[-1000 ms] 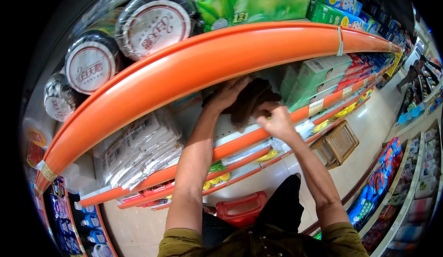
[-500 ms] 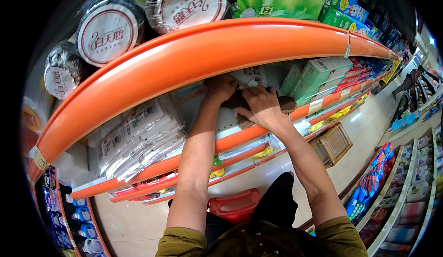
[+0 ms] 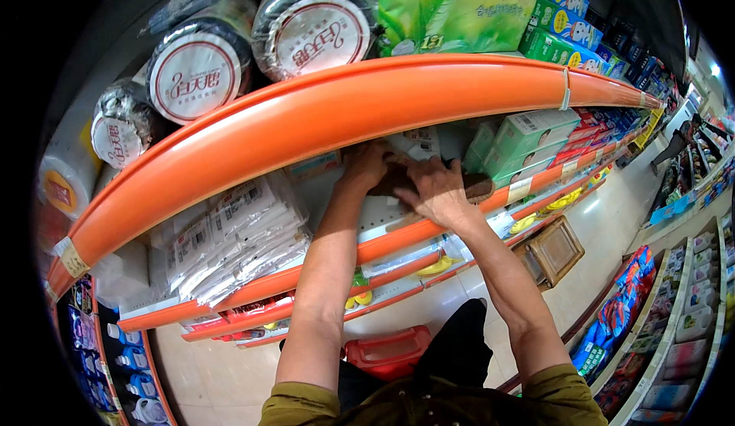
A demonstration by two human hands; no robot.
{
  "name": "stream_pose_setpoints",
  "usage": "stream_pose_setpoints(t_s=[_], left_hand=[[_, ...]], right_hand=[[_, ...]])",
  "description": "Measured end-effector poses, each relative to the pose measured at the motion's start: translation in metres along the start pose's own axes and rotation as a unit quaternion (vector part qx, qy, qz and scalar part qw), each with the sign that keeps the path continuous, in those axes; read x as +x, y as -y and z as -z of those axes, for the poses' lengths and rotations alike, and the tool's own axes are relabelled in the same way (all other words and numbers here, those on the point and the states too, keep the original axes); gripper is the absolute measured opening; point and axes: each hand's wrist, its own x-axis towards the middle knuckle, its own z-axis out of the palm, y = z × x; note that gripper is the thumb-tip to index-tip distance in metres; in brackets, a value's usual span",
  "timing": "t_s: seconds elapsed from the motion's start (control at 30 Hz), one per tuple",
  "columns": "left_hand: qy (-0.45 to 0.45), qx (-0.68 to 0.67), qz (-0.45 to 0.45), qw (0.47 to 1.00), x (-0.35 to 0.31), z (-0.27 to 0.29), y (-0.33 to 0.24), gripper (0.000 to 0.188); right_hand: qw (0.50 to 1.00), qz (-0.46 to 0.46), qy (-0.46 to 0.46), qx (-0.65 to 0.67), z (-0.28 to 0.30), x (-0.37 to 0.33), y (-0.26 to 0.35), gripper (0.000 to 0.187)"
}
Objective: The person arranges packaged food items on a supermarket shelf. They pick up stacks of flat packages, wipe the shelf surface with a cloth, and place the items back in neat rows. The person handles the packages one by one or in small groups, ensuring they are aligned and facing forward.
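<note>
Both my hands reach under the orange shelf edge (image 3: pixel 344 101) onto the shelf below. Between them is a brown, soft-looking item (image 3: pixel 480 188), partly covered by my fingers; its exact kind cannot be made out. My left hand (image 3: pixel 367 164) grips its left side with curled fingers, some of them hidden. Across its middle lies my right hand (image 3: pixel 440 190), fingers bent onto it and thumb pointing left. Just behind the fingers sits a white packet (image 3: pixel 423 141) with dark print. Stacked green boxes (image 3: pixel 532 137) stand to the right of my right hand.
Flat clear-wrapped white packets (image 3: pixel 233 235) lie left of my left arm. Black-wrapped rolls (image 3: pixel 195 74) and a green package (image 3: pixel 459 13) sit on the upper shelf. Below are a red plastic stool (image 3: pixel 389 349) and a brown wooden stool (image 3: pixel 551 251) on the floor.
The shelf sits slightly lower in the picture. My right hand's fingers have drawn in toward the left hand, and the brown item's part below the right hand no longer shows.
</note>
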Motion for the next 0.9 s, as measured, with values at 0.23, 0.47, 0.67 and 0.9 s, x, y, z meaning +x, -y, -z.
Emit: stream_pose_setpoints(t_s=[0.23, 0.47, 0.67, 0.9], left_hand=[[-0.044, -0.010, -0.084, 0.995, -0.007, 0.013, -0.027, 0.051], [0.063, -0.001, -0.290, 0.955, -0.017, -0.010, -0.056, 0.063], [0.163, 0.029, -0.270, 0.949, -0.036, 0.010, -0.089, 0.089], [0.177, 0.042, -0.266, 0.947, -0.070, 0.014, -0.091, 0.104]], right_hand=[[0.964, 0.178, 0.021, 0.194, 0.067, -0.045, 0.039, 0.036], [0.835, -0.022, 0.147, 0.529, 0.066, -0.104, 0.044, 0.029], [0.704, -0.171, 0.166, 0.669, 0.049, -0.155, 0.062, 0.034], [0.657, -0.235, 0.155, 0.699, 0.041, -0.177, 0.062, 0.034]])
